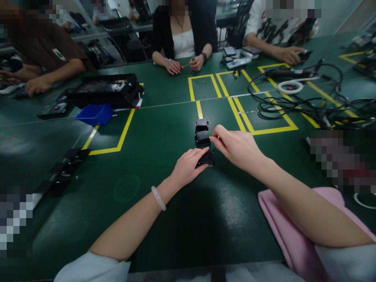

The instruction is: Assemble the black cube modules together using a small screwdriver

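On the green table, my left hand grips a small black part between its fingers and thumb. Close to the right of that part, my right hand is pinched around something thin and dark, too small to name. Just beyond my fingers stand two black blocks, a nearer one and a farther one, in a line. They look much like the held part. A yellow tape strip runs up to the farther block.
A blue bin and black trays stand at the back left. More black parts lie at the left. Tangled black cables spread at the right, above a pink cloth. Several people sit around the table.
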A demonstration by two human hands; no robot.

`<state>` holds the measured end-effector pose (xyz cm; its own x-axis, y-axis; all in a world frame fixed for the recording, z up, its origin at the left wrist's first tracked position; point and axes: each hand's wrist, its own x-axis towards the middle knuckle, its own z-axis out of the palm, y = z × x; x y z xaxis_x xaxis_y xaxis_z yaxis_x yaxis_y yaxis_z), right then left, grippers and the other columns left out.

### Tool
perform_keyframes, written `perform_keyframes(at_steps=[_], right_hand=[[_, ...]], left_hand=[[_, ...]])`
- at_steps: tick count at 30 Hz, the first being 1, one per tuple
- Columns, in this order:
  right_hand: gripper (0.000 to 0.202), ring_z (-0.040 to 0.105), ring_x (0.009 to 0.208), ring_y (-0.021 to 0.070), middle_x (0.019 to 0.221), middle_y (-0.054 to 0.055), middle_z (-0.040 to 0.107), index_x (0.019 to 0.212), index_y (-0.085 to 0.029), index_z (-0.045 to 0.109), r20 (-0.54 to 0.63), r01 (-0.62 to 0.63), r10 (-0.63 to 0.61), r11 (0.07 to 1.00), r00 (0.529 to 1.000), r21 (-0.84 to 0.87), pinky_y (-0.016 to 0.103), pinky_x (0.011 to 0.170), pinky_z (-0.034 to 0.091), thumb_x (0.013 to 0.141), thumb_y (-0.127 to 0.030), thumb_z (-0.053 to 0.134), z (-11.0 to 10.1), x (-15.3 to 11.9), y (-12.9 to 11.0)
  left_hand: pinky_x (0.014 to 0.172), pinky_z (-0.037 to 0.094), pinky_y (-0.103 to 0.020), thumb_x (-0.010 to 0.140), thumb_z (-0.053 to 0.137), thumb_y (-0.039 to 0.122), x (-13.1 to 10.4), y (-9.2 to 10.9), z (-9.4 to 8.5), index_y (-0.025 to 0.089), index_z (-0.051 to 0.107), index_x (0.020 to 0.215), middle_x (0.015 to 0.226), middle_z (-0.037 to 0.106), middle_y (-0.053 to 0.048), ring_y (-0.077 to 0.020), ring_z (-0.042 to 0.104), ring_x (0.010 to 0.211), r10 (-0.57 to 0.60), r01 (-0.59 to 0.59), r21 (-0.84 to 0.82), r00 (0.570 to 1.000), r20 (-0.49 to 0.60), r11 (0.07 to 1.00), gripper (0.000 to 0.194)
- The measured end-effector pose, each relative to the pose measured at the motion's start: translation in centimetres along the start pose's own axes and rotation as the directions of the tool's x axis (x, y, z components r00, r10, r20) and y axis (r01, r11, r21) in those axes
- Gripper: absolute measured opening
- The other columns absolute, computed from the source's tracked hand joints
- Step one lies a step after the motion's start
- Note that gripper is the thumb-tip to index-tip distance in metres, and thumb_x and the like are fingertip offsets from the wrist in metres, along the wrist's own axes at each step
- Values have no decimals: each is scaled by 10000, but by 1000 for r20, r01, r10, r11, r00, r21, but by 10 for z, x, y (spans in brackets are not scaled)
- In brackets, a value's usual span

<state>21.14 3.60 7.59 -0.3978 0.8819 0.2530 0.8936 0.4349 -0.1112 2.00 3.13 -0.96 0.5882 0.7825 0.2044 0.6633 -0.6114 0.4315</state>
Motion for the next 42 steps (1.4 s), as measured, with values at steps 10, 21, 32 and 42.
perform_keyframes(at_steps=[10, 21, 32, 42], right_hand=[[300, 595, 621, 152, 775, 28, 683, 1015, -181, 533, 4, 1, -2, 1000, 1000, 22, 257, 521, 226, 955, -370, 308, 0, 0, 0], [287, 593, 608, 154, 751, 25, 678, 1023, -177, 526, 6, -22, 22, 1000, 1000, -1, 254, 511, 220, 949, -361, 317, 1, 0, -1], [285, 593, 626, 150, 778, 26, 682, 1018, -180, 527, 20, 3, -4, 1000, 1000, 9, 255, 521, 229, 955, -357, 312, -2, 0, -1], [298, 606, 649, 151, 776, 24, 683, 1020, -184, 523, 28, 37, -38, 999, 999, 25, 255, 523, 234, 959, -382, 309, -2, -2, -2]], left_hand=[[916, 455, -389, 879, 558, 320, 0, 1, -1, 204, 409, 1349, 1207, 577, -76, -227, 528, 1054, -1, 0, -4, 1000, -4, 1000, 507], [921, 451, -377, 881, 556, 323, 0, 0, 0, 204, 414, 1344, 1201, 577, -74, -221, 530, 1058, -2, 1, 8, 1000, 3, 1000, 499], [918, 450, -385, 884, 548, 317, 0, 2, -1, 202, 419, 1337, 1195, 580, -76, -225, 529, 1057, -4, 4, 2, 1000, -3, 1000, 485], [910, 453, -390, 878, 556, 316, 1, 2, -2, 208, 421, 1337, 1200, 579, -75, -232, 533, 1052, -5, 5, -8, 1000, 5, 1000, 490]])
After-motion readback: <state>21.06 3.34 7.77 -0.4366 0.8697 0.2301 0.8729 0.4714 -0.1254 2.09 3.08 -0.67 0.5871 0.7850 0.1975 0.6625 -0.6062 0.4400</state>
